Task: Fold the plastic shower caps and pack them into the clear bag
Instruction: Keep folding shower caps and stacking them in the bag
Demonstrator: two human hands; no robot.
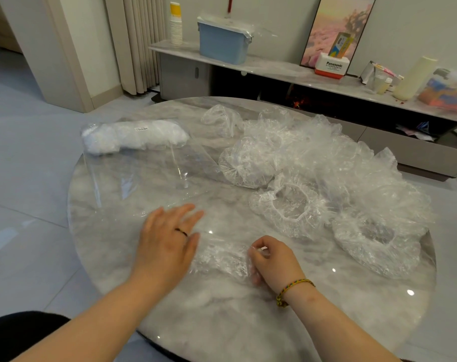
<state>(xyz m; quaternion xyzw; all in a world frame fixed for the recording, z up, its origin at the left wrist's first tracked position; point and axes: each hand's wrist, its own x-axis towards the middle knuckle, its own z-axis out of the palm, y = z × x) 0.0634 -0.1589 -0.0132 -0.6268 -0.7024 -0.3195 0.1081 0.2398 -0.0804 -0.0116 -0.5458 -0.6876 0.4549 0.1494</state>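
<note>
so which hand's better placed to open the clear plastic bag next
Probably left: the left hand lies open by the clear plastic bag, while the right hand pinches the crumpled clear shower cap.

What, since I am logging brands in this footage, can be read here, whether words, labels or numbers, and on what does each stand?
"Panasonic": on the white and red box on the shelf.
Small print beneath that word: too small to read.
Print on the yellow and blue pack standing in that box: blurred.
White sticker on the clear bag: too small to read.
</note>
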